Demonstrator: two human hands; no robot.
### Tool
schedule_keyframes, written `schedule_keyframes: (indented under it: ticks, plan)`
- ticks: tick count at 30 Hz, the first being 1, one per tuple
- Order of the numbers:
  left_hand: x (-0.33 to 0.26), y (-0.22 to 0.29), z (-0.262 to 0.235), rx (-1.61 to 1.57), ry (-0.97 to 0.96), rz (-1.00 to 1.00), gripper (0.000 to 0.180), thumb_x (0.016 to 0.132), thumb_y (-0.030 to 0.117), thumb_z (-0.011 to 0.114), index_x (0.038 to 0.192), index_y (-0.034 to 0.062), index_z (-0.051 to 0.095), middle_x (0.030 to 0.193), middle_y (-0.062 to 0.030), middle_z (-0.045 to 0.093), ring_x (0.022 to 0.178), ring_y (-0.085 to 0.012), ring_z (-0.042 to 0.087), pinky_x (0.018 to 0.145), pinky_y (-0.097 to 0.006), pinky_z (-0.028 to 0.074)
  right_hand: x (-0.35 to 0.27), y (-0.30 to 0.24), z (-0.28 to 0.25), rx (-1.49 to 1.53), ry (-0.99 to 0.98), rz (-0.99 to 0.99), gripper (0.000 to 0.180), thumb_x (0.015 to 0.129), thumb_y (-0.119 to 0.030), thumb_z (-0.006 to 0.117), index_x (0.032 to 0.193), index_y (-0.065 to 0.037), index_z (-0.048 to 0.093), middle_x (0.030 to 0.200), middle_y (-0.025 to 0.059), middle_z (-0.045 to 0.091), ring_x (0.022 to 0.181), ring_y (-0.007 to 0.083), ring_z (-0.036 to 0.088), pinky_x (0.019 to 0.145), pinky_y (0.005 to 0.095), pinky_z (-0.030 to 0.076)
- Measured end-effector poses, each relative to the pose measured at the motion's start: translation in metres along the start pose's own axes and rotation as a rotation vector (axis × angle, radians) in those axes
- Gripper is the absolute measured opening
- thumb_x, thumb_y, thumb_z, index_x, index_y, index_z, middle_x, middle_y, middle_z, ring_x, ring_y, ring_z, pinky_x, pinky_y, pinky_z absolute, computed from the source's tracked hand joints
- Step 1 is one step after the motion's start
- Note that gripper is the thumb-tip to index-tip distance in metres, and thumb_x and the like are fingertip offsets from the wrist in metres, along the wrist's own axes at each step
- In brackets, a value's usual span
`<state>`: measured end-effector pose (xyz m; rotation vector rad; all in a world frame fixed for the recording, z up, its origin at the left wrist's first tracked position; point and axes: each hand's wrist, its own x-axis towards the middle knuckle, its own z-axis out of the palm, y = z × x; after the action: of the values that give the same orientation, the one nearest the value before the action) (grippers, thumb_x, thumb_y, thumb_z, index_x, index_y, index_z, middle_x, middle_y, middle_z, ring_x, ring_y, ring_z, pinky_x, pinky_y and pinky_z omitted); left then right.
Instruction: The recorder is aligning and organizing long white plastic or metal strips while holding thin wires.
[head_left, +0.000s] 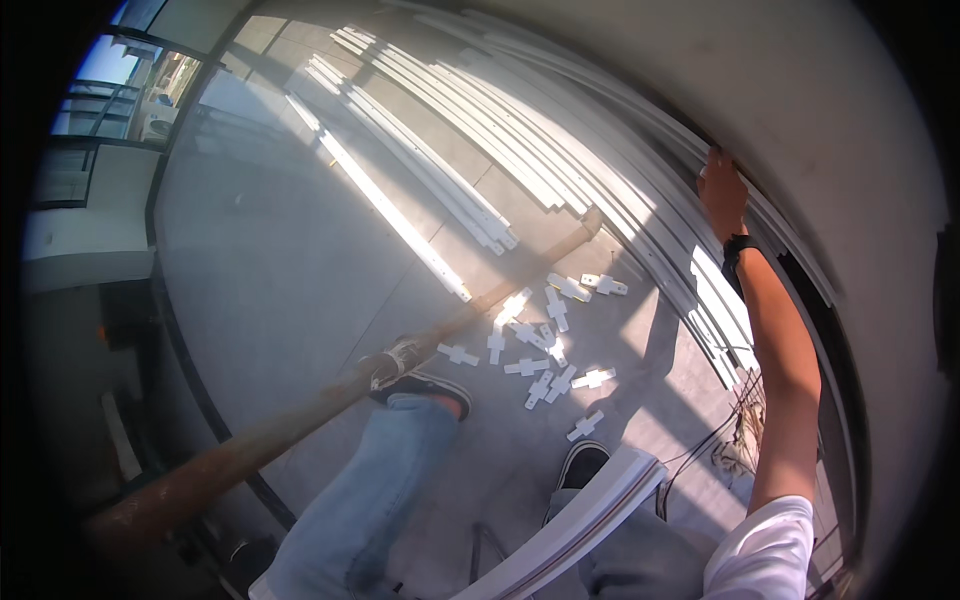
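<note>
My right hand [722, 190] reaches far out to the right, and its fingers curl over the edge of a long white rail [790, 240] that runs along the pale wall [800, 90]. A black band sits on that wrist. My left hand is out of the picture. A white curved profile piece [590, 520] crosses the lower middle in front of my legs; what holds it is hidden. My blue-jeaned leg and dark shoe [425, 385] stand below me on the grey floor.
A rusty pipe [300, 420] runs diagonally from lower left to the centre. Several small white cross-shaped connectors [545, 345] lie scattered on the floor. Bundles of long white strips [430, 160] lie further off. Dark cables [725, 430] trail at the right. Glass railing [110, 100] at far left.
</note>
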<state>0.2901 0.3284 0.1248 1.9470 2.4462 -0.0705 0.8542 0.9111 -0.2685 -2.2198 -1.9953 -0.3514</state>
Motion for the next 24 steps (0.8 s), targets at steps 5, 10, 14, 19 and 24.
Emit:
schedule_keyframes:
  ticks: [5,10,14,19,24]
  plan:
    - [0.012,0.008,-0.007,0.001,-0.032,-0.012,0.035,0.079,0.019,0.069,0.066,0.0029,0.041,0.064,-0.0151,0.039,0.056,-0.0358,0.041,0.050,-0.043,0.031,-0.094,-0.055,0.044,0.160,-0.161,-0.154,0.033,0.086,-0.029,0.063,0.103,-0.004,0.049,0.101,0.0119,0.056,0.080,0.0298,0.066,0.056,0.0371,0.055]
    - [0.022,0.023,-0.013,0.014,-0.039,-0.023,0.037,0.078,0.018,0.070,0.065,0.0035,0.039,0.063,-0.0140,0.037,0.055,-0.0350,0.040,0.049,-0.043,0.030,-0.095,-0.072,0.040,0.206,-0.246,-0.091,0.036,0.084,-0.030,0.065,0.101,-0.003,0.047,0.099,0.0105,0.056,0.071,0.0260,0.067,0.058,0.0368,0.055]
    - [0.033,0.019,-0.009,-0.005,-0.054,-0.017,0.038,0.077,0.018,0.071,0.063,0.0041,0.038,0.062,-0.0132,0.036,0.054,-0.0344,0.039,0.048,-0.042,0.029,-0.083,-0.060,0.026,0.076,-0.240,-0.182,0.033,0.082,-0.029,0.066,0.097,-0.004,0.050,0.094,0.0092,0.056,0.068,0.0243,0.067,0.060,0.0365,0.054]
    - [0.050,0.053,-0.024,-0.007,-0.033,-0.031,0.041,0.080,0.019,0.070,0.062,0.0036,0.036,0.060,-0.0130,0.034,0.053,-0.0335,0.037,0.048,-0.041,0.026,-0.079,-0.064,0.041,0.033,-0.264,-0.273,0.020,0.083,-0.025,0.064,0.090,-0.007,0.058,0.096,0.0071,0.058,0.070,0.0219,0.067,0.060,0.0346,0.054]
    - [0.045,0.046,-0.019,-0.016,-0.082,-0.059,0.038,0.079,0.016,0.069,0.062,0.0031,0.038,0.061,-0.0139,0.036,0.053,-0.0344,0.038,0.049,-0.042,0.027,-0.079,-0.036,0.032,-0.116,-0.211,-0.248,0.019,0.088,-0.026,0.061,0.095,-0.008,0.057,0.097,0.0054,0.058,0.079,0.0204,0.067,0.059,0.0352,0.054]
